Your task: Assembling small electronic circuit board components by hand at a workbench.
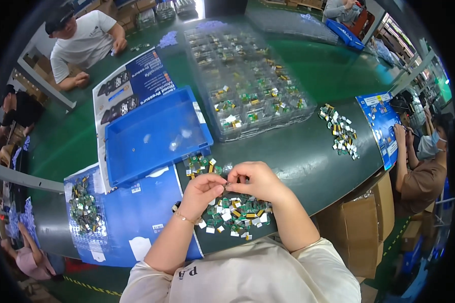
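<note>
My left hand (203, 193) and my right hand (257, 181) meet above a loose heap of small circuit boards (235, 214) in front of me. Thumb and fingers of both are closed in a pinch on one tiny part (226, 187). It is mostly covered by the fingertips, and its kind cannot be made out. The heap mixes green boards with white and gold-coloured pieces, and part of it lies beneath my hands. More such boards (197, 165) lie just beyond my left hand.
A blue tray (117, 174) rests at the left on printed cardboard sheets (131, 214). Stacked clear blister trays (283, 121) hold boards ahead. Further heaps of boards lie right (341, 132) and left (85, 204). Cardboard boxes (356, 232) stand below the table's right edge. Several people work around.
</note>
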Motion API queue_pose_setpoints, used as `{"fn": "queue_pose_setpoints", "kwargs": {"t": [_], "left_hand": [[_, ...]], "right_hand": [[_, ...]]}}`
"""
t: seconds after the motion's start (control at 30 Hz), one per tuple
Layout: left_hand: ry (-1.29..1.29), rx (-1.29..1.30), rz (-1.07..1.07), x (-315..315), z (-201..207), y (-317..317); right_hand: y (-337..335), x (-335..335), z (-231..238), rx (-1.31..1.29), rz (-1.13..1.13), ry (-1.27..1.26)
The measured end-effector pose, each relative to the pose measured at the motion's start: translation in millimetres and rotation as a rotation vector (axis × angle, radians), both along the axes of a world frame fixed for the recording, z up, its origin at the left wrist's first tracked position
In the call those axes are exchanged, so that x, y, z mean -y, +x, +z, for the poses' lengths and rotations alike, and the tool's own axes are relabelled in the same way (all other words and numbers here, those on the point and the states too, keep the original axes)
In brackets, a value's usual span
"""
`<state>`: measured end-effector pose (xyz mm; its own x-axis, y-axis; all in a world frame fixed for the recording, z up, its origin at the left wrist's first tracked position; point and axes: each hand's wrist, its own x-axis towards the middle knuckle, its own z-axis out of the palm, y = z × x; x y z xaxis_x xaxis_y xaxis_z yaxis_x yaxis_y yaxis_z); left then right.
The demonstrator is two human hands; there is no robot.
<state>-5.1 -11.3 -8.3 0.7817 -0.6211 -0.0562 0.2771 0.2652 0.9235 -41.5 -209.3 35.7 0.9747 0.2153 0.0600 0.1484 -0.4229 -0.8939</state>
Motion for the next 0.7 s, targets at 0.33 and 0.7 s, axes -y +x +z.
{"fn": "queue_pose_setpoints", "kwargs": {"t": [0.33,0.7], "left_hand": [[-0.014,-0.126,-0.013,-4,0,-1],[0.088,-0.050,0.098,-8,5,-2]], "right_hand": [[-3,-10,-4,0.067,-0.017,0.101],[1,-15,-10,0.163,-0.117,0.031]]}}
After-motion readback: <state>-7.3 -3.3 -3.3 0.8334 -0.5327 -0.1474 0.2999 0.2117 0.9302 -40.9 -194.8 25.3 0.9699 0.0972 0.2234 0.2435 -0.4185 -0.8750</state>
